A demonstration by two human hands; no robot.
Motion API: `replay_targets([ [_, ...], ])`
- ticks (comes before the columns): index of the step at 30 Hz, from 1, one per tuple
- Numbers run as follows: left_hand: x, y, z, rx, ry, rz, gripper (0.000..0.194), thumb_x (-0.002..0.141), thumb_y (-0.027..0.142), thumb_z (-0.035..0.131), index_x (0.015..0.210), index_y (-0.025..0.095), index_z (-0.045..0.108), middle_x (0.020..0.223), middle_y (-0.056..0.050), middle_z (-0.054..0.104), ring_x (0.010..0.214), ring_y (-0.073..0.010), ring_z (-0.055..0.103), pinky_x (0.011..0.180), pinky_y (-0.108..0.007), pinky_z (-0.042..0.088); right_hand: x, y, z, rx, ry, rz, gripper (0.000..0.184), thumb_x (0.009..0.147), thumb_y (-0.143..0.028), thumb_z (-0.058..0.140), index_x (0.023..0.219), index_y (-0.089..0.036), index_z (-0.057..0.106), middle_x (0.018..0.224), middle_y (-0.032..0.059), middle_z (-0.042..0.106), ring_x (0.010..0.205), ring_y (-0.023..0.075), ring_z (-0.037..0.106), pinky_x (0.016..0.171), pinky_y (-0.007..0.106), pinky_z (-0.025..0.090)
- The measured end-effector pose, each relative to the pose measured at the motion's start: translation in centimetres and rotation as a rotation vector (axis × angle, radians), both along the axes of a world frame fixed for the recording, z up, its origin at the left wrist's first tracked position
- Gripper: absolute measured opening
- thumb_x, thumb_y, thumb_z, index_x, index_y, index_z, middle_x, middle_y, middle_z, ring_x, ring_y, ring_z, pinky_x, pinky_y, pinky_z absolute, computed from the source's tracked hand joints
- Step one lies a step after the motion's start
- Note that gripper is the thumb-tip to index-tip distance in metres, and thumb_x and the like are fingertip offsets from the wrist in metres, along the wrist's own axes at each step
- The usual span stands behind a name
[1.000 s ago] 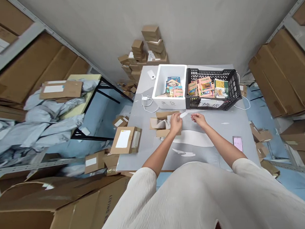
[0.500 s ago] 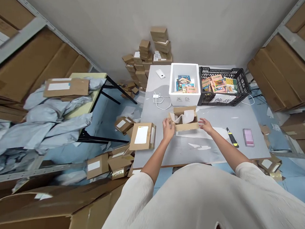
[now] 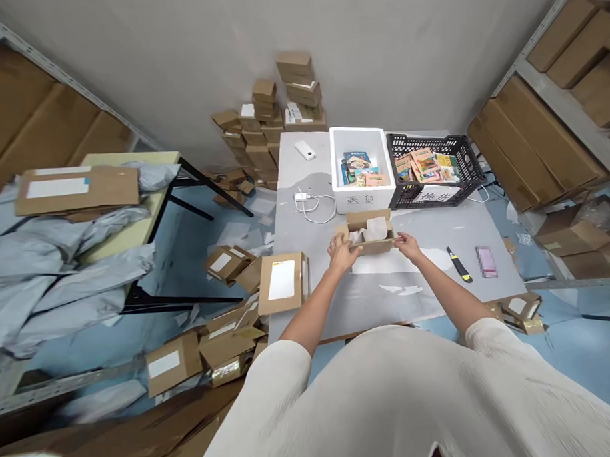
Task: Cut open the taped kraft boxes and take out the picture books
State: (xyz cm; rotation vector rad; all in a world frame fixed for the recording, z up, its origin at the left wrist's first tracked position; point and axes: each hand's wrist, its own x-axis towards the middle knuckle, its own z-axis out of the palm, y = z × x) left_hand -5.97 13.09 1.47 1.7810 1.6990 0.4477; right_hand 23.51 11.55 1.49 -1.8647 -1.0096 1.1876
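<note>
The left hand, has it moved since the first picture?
Yes, the left hand moved left. It was in line with the right half of the white tub; now it lines up with the tub's left end.

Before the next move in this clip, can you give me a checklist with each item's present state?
1. Left hand at the open box's left end: ok.
2. Right hand at its right end: ok.
3. Box closed: not ok; it stands open, white paper showing inside.
4. Anything beneath that paper: cannot tell.
5. Cutter apart from both hands: ok; it lies on the table beside the phone.
6. Cutter blade drawn in: cannot tell; too small.
</note>
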Motion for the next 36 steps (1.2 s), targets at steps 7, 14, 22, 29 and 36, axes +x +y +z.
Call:
replay_targets([
  [7,-0.9,1.7,-0.6,-0.016,-0.233,0.332,0.059,0.086,0.028,0.079,0.142,0.020,0.060,0.139,-0.016,0.064,0.129,-0.0299,0.066,0.113,-0.043,0.052,-0.4,0.2,-1.5,-0.062,-0.123,0.054,0.033,0.085,-0.040,0.072,0.110,-0.020,0.081,0.088,0.0044,0.079,0.086,0.0222,0.072,0.084,0.035,0.062],
  [14,1.4,-0.6,-0.2,0.044,-0.237,0.235,0.010,0.097,0.028,0.060,0.107,0.025,0.063,0.103,-0.004,0.073,0.103,-0.0236,0.070,0.098,-0.035,0.054,-0.2,-1.0,-1.4,0.090,-0.067,0.004,0.029,0.077,-0.031,0.070,0.104,-0.024,0.080,0.113,0.0039,0.084,0.111,0.0244,0.075,0.107,0.042,0.059],
  [22,7.9,-2.7,2.6,0.102,-0.223,0.194,0.025,0.099,0.032,0.061,0.123,0.026,0.060,0.117,-0.008,0.074,0.110,-0.0274,0.071,0.096,-0.037,0.056,5.3,-4.8,1.5,0.193,-0.021,-0.170,0.035,0.081,-0.030,0.070,0.114,-0.022,0.081,0.122,0.0085,0.083,0.113,0.0267,0.077,0.108,0.041,0.059],
  [29,19.0,-4.3,4.9,0.073,-0.256,0.064,0.031,0.098,0.032,0.063,0.128,0.027,0.060,0.119,-0.006,0.076,0.111,-0.0290,0.072,0.094,-0.038,0.056,15.9,-9.5,3.4,0.239,-0.106,-0.325,0.040,0.082,-0.030,0.070,0.119,-0.019,0.080,0.122,0.0105,0.083,0.101,0.0254,0.077,0.105,0.042,0.060],
  [36,34.2,-7.2,5.4,0.071,-0.348,-0.180,0.035,0.099,0.028,0.061,0.134,0.024,0.059,0.126,-0.008,0.076,0.113,-0.0262,0.073,0.097,-0.036,0.057,29.3,-16.7,3.9,0.231,-0.236,-0.519,0.038,0.082,-0.035,0.071,0.116,-0.021,0.080,0.123,0.0101,0.083,0.100,0.0270,0.075,0.101,0.043,0.062],
])
